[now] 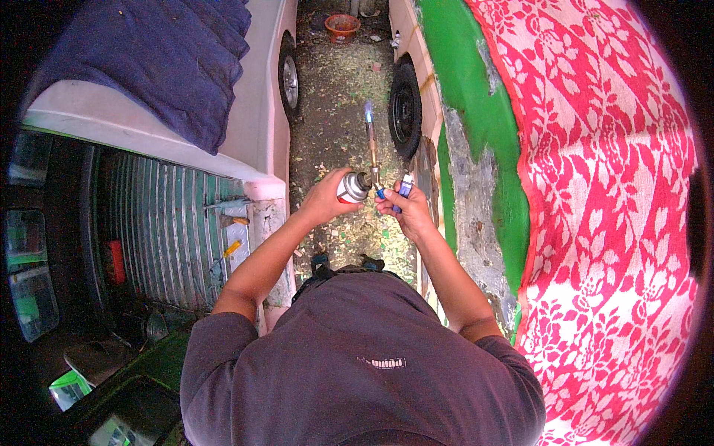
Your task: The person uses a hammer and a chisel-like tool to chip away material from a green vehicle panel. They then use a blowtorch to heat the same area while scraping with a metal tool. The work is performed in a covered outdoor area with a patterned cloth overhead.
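My left hand (325,199) is wrapped round a white and red gas canister (352,189), tilted to the right. A brass blow torch (373,157) is joined to the canister's dark neck, its tube pointing away from me. At the tube's far end a pale blue flame (368,111) shows. With its fingers closed, my right hand (411,212) holds a blue lighter (405,187) with a whitish top. The thumb and forefinger of that hand are at the torch's blue knob (380,193). The undersides of both hands are hidden.
A pale vehicle side (268,134) with a wheel (288,76) flanks me on the left. To the right are another wheel (404,108), a worn green panel (483,89) and a red-and-white floral cloth (595,186). Dry leaves litter the ground (327,134). An orange basin (342,27) sits far ahead.
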Demonstrator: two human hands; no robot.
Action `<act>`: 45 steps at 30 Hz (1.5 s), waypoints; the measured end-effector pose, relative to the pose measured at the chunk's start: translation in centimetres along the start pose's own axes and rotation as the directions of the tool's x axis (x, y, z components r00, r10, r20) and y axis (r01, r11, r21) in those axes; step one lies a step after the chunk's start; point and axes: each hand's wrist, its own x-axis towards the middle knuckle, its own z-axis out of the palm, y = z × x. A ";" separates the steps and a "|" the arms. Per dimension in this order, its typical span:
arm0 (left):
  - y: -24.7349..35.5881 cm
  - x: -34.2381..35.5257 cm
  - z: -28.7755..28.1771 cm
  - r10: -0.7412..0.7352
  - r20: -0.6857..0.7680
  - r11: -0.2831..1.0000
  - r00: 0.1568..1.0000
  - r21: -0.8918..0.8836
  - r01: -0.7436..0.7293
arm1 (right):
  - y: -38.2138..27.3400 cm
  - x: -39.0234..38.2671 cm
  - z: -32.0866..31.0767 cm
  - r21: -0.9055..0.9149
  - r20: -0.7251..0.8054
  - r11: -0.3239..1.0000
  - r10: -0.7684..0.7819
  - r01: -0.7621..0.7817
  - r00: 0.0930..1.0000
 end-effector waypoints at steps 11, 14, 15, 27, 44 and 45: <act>0.4 0.2 -0.4 -0.022 0.029 1.000 0.999 0.005 0.022 | 0.0 0.1 0.1 -0.002 -0.002 1.000 -0.011 0.011 1.000; 0.5 0.1 -0.2 -0.015 -0.002 0.999 1.000 0.032 0.015 | -0.1 0.2 0.0 -0.018 -0.010 1.000 -0.001 0.001 1.000; 0.4 0.1 -0.2 -0.007 -0.007 0.999 1.000 0.035 0.007 | 0.0 0.2 -0.1 -0.030 -0.007 1.000 -0.006 0.006 1.000; -2.2 -6.2 1.0 -0.167 -0.190 0.985 0.967 0.020 0.174 | 2.3 6.3 -3.0 -0.003 0.089 0.976 0.218 -0.219 0.972; -9.1 -28.8 6.0 -0.681 -0.536 0.709 0.498 -0.312 0.633 | 22.3 12.2 9.4 -0.643 0.310 0.713 0.576 -0.279 0.756; -9.6 -29.8 6.2 -0.700 -0.546 0.689 0.461 -0.343 0.639 | 23.7 12.0 10.7 -0.671 0.302 0.693 0.579 -0.262 0.757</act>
